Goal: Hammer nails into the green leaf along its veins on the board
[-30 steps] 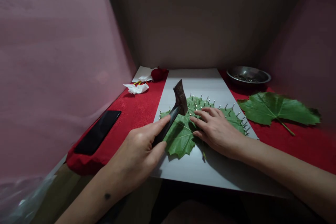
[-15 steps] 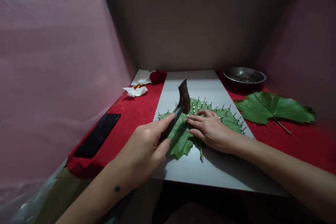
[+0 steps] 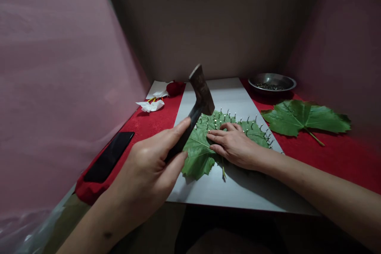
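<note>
My left hand [image 3: 154, 162] is wrapped round the dark handle of a hammer [image 3: 202, 89], whose rusty head is raised above the work. Under it a large green leaf [image 3: 198, 154] lies on a white board [image 3: 205, 190]. Several upright nails [image 3: 248, 119] stand along the leaf's far and right edges and in its upper middle. My right hand [image 3: 238, 147] rests on the leaf, its index and middle fingertips close together at a small nail [image 3: 208, 131], the thumb apart. Fingers hide part of that nail.
A metal bowl [image 3: 272, 89] of loose nails stands at the back right, behind another leaf [image 3: 303, 117] on the red cloth [image 3: 333, 158]. To the left lie a phone [image 3: 109, 156], crumpled tissue [image 3: 151, 105] and a dark red round object [image 3: 175, 88]. Pink sheeting [image 3: 59, 67] hangs alongside.
My left hand has lifted the hammer higher and drawn it back toward me and to the left. The right hand stays on the leaf. The whole view has shifted slightly.
</note>
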A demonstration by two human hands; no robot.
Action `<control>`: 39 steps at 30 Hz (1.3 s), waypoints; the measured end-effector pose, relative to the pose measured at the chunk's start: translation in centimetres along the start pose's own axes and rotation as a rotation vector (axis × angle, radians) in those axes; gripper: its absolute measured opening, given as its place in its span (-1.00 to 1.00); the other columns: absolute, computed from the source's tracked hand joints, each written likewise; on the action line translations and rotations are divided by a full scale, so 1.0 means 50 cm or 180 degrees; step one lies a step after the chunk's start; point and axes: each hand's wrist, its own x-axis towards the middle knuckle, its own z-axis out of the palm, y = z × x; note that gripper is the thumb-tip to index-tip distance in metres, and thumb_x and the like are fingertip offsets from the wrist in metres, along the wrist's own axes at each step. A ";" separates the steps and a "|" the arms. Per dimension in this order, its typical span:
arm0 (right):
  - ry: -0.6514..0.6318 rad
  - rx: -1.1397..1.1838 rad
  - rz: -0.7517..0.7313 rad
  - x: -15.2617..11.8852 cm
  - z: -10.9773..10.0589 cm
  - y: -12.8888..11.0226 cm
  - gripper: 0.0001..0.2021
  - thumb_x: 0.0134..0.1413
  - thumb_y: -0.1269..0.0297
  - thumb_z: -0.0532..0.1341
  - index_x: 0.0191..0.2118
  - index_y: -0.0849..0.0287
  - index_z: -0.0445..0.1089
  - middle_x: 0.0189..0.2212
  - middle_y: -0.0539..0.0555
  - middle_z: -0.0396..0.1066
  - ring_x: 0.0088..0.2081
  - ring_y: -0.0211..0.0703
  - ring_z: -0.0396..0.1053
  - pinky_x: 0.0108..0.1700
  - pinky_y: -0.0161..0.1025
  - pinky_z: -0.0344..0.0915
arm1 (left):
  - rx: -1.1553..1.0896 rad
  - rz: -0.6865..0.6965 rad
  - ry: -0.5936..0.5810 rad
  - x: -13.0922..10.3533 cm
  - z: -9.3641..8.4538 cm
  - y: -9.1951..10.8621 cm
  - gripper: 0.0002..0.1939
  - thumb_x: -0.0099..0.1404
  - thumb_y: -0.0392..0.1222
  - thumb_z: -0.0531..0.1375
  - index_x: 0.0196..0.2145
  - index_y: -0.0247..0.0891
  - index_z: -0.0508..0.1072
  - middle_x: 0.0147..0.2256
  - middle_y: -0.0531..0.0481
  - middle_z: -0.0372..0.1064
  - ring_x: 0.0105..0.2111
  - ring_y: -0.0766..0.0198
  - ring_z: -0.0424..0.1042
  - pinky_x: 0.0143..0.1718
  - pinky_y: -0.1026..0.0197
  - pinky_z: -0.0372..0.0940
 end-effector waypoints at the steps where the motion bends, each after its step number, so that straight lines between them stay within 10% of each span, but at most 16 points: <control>1: -0.0002 0.0004 0.0007 0.000 0.000 0.000 -0.61 0.25 0.08 -0.06 0.01 0.06 0.38 0.05 0.05 0.36 -0.05 0.11 0.16 -0.02 0.08 -0.02 | 0.0047 0.0033 0.0073 -0.001 0.003 0.002 -0.47 0.21 -0.30 0.13 0.15 -0.30 0.27 0.01 -0.11 0.41 -0.08 0.18 0.44 -0.06 0.23 0.33; 7: 0.0041 -0.0011 -0.0015 0.001 -0.001 -0.001 -0.61 0.23 0.06 -0.04 0.00 0.04 0.41 0.03 0.07 0.38 -0.06 0.11 0.17 -0.04 0.06 0.00 | 0.0228 -0.0277 -0.0840 0.007 0.043 -0.022 -0.49 0.22 -0.31 0.05 0.13 -0.42 0.29 -0.06 -0.24 0.45 -0.11 0.07 0.47 -0.12 0.10 0.38; 15: 0.0047 0.0019 -0.0050 0.003 -0.001 0.002 -0.63 0.23 0.06 -0.03 -0.04 0.03 0.43 0.01 0.06 0.39 -0.07 0.10 0.18 -0.04 0.06 -0.01 | 0.0240 -0.0081 0.0243 -0.004 0.006 0.000 -0.46 0.20 -0.25 0.16 0.16 -0.22 0.26 0.02 -0.07 0.40 -0.08 0.16 0.44 -0.06 0.23 0.33; 21: -0.0005 0.0035 -0.0002 0.000 -0.001 -0.001 -0.63 0.23 0.07 -0.03 -0.07 0.04 0.45 0.03 0.03 0.38 -0.06 0.12 0.18 -0.03 0.11 0.01 | 0.0220 -0.0276 -0.0894 0.001 0.055 -0.035 -0.51 0.21 -0.31 0.06 0.12 -0.29 0.31 -0.11 -0.13 0.49 -0.16 0.14 0.49 -0.18 0.18 0.39; 31: -0.0059 -0.0060 -0.0038 -0.014 -0.013 -0.002 -0.60 0.22 0.03 -0.04 -0.03 0.05 0.42 0.13 0.04 0.26 0.04 0.19 0.13 0.02 0.12 0.05 | 0.0464 -0.0335 0.0553 -0.023 -0.042 0.005 -0.48 0.21 -0.20 0.17 0.14 -0.21 0.29 0.08 0.00 0.35 -0.02 0.16 0.40 0.06 0.20 0.26; 39: 0.0236 -0.0106 -0.0044 -0.033 -0.036 0.000 -0.61 0.21 0.05 0.01 -0.03 0.10 0.42 0.04 0.08 0.34 0.03 0.10 0.13 0.08 0.11 0.03 | -0.0002 -0.0018 -0.0321 -0.026 0.025 -0.019 -0.50 0.24 -0.30 0.11 0.15 -0.30 0.26 0.04 -0.08 0.38 -0.02 0.23 0.40 0.00 0.25 0.31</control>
